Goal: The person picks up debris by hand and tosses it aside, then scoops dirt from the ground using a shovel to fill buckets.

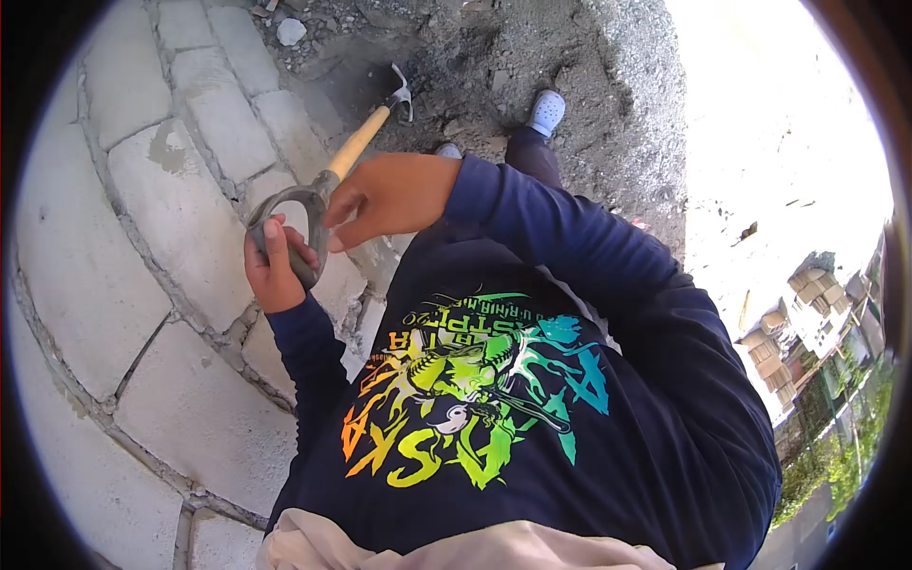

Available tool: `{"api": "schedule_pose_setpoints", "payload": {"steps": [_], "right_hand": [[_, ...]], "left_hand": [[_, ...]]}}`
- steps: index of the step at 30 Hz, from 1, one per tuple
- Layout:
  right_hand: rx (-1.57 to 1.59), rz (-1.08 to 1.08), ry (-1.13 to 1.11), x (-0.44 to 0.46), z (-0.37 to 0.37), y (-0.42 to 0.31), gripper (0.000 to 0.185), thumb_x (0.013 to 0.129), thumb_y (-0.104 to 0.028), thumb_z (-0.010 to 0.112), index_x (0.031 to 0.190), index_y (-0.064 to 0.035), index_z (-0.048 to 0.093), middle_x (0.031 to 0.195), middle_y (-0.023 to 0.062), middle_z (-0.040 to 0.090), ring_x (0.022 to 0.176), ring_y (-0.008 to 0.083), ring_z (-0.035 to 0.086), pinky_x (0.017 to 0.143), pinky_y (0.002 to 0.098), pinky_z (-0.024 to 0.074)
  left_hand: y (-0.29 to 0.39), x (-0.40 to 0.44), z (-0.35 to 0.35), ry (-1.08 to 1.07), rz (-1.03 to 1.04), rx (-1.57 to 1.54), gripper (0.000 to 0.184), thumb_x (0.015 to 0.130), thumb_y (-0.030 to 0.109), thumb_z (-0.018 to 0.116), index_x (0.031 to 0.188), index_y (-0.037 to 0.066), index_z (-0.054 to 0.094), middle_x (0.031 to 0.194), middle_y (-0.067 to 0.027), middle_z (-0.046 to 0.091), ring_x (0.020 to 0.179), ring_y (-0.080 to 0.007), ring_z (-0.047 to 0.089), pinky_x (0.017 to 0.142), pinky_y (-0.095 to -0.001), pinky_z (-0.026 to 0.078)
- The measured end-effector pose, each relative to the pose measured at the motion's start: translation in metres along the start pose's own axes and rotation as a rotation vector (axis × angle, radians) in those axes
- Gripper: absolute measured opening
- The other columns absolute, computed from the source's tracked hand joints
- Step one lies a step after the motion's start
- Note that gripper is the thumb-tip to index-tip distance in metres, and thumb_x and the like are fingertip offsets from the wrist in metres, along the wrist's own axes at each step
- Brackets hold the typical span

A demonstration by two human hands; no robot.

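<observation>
A shovel with a grey D-shaped handle (258, 220) and a pale wooden shaft (359, 142) slants up and away from me. At its far end a bright metal edge (405, 93) shows beside the dirt; the rest of the blade is hard to make out. My left hand (275, 271) is closed around the crossbar of the D-shaped handle. Just right of that handle is my right hand (394, 197), its fingers bent and apart. It overlaps the handle's edge in view, and I cannot tell whether it touches. Dark blue sleeves cover both arms.
A wall of large pale blocks (157, 256) with mortar joints rises close on the left. Loose grey soil (579, 57) lies ahead, with a white stone (291, 31) near the wall. My light clog (547, 112) stands on it. Stacked blocks (768, 366) are at far right.
</observation>
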State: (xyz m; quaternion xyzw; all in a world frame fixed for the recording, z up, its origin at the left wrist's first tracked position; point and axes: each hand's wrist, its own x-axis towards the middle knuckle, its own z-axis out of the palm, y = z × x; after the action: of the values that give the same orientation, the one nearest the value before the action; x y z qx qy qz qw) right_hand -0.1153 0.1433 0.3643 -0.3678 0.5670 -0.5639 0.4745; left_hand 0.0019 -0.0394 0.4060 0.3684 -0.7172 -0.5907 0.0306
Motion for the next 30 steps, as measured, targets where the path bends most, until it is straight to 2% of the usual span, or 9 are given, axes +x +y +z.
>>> {"api": "schedule_pose_setpoints", "payload": {"steps": [4, 6, 11, 14, 17, 19, 20, 25, 30], "right_hand": [[-0.034, 0.377, 0.336, -0.001, -0.084, 0.169, 0.041, 0.080, -0.041, 0.066, 0.099, -0.0054, 0.068, 0.085, 0.0083, 0.067, 0.069, 0.0149, 0.062, 0.068, 0.0302, 0.0492], [-0.039, 0.535, 0.542, -0.008, -0.122, 0.270, 0.038, 0.074, -0.043, 0.069, 0.089, -0.0081, 0.070, 0.077, 0.0101, 0.066, 0.074, 0.0200, 0.064, 0.067, 0.0329, 0.0489], [0.333, 0.805, 0.833, 0.013, -0.199, 0.408, 0.051, 0.071, -0.039, 0.075, 0.111, -0.0094, 0.063, 0.101, 0.0115, 0.065, 0.085, 0.0211, 0.065, 0.074, 0.0327, 0.0527], [0.439, 0.755, 0.781, 0.046, -0.214, 0.497, 0.052, 0.077, -0.035, 0.072, 0.119, -0.0078, 0.057, 0.108, 0.0126, 0.062, 0.090, 0.0218, 0.064, 0.078, 0.0345, 0.0551], [0.148, 0.429, 0.569, 0.080, -0.214, 0.532, 0.046, 0.084, -0.027, 0.066, 0.121, -0.0031, 0.055, 0.113, 0.0166, 0.059, 0.096, 0.0243, 0.063, 0.081, 0.0352, 0.0562], [0.639, 0.502, 0.808, 0.117, -0.206, 0.531, 0.039, 0.088, -0.021, 0.062, 0.121, -0.0026, 0.054, 0.107, 0.0164, 0.059, 0.090, 0.0241, 0.062, 0.074, 0.0357, 0.0572], [0.646, 0.499, 0.791, 0.132, -0.207, 0.532, 0.039, 0.088, -0.021, 0.062, 0.121, -0.0026, 0.054, 0.107, 0.0164, 0.059, 0.090, 0.0241, 0.062, 0.074, 0.0357, 0.0572], [1.495, 0.364, 0.976, 0.182, -0.213, 0.555, 0.060, 0.096, -0.027, 0.046, 0.144, -0.0044, 0.017, 0.148, 0.0148, 0.018, 0.134, 0.0333, 0.026, 0.111, 0.0438, 0.0315], [1.499, 0.210, 1.173, 0.198, -0.214, 0.569, 0.061, 0.094, -0.024, 0.050, 0.143, -0.0041, 0.019, 0.147, 0.0157, 0.021, 0.132, 0.0328, 0.028, 0.111, 0.0449, 0.0299]], "left_hand": [[-0.016, 0.001, 0.012, 0.174, 0.020, 0.116, 0.027, 0.087, 0.026, 0.062, 0.087, 0.001, 0.052, 0.058, -0.0031, 0.049, 0.043, -0.0096, 0.043, 0.040, -0.0230, 0.036], [-0.010, 0.001, 0.029, 0.220, 0.061, 0.181, 0.024, 0.086, 0.022, 0.062, 0.085, 0.000, 0.051, 0.056, -0.0033, 0.048, 0.043, -0.0097, 0.043, 0.041, -0.0235, 0.036], [-0.008, 0.005, 0.027, 0.273, 0.066, 0.208, 0.028, 0.086, 0.025, 0.062, 0.087, -0.001, 0.052, 0.057, -0.0047, 0.047, 0.045, -0.0120, 0.043, 0.044, -0.0246, 0.037], [-0.003, 0.005, 0.028, 0.316, 0.070, 0.190, 0.030, 0.088, 0.029, 0.058, 0.090, 0.000, 0.051, 0.059, -0.0053, 0.046, 0.049, -0.0134, 0.044, 0.046, -0.0245, 0.036], [0.007, 0.010, 0.033, 0.258, 0.055, 0.221, 0.038, 0.089, 0.038, 0.055, 0.093, 0.001, 0.050, 0.060, -0.0041, 0.043, 0.051, -0.0126, 0.041, 0.050, -0.0259, 0.033], [0.006, 0.012, 0.047, 0.372, 0.137, 0.329, 0.041, 0.089, 0.042, 0.053, 0.094, 0.002, 0.049, 0.059, -0.0033, 0.041, 0.051, -0.0127, 0.040, 0.051, -0.0261, 0.034], [0.006, 0.014, 0.043, 0.387, 0.136, 0.339, 0.041, 0.089, 0.042, 0.053, 0.094, 0.002, 0.049, 0.059, -0.0033, 0.041, 0.051, -0.0127, 0.040, 0.051, -0.0261, 0.034], [-0.001, 0.000, 0.034, 0.552, 0.103, 0.457, 0.048, 0.091, 0.051, 0.043, 0.094, 0.003, 0.047, 0.058, -0.0013, 0.038, 0.050, -0.0121, 0.038, 0.051, -0.0265, 0.034], [-0.005, -0.005, 0.033, 0.493, 0.126, 0.468, 0.048, 0.092, 0.052, 0.040, 0.077, 0.006, 0.044, 0.057, -0.0010, 0.037, 0.049, -0.0119, 0.037, 0.049, -0.0254, 0.033]]}}
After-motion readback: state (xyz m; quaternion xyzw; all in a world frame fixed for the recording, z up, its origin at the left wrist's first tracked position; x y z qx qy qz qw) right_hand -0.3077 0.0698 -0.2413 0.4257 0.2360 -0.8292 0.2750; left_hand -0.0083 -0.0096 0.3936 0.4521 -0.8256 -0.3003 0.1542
